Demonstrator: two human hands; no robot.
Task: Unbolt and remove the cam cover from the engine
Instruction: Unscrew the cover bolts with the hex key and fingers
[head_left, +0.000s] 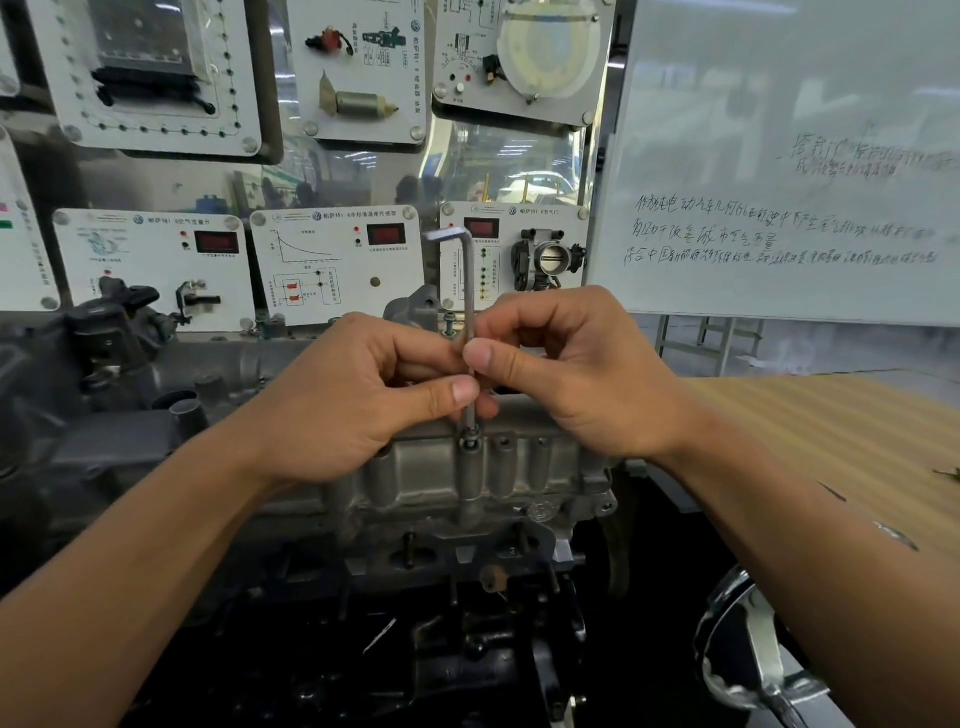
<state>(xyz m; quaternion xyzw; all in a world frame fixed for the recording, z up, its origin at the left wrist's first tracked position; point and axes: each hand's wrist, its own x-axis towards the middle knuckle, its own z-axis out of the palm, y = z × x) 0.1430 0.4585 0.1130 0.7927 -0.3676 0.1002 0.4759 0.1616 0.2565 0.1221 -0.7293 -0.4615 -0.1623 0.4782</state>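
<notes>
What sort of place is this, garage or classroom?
Most likely an automotive training classroom: wall-mounted demo panels with sensors and digital readouts, a handwritten whiteboard, and a bare engine with a hex key seated in one bolt.

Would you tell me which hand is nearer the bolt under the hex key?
The left hand: it pinches the hex key just above the bolt; the right hand pinches higher up.

Key (469, 291) seated in a cover (488, 467) bolt (471, 435)
The grey ribbed cover is bolted atop the engine (467, 551); the key is held upright (short arm leftward).
</notes>
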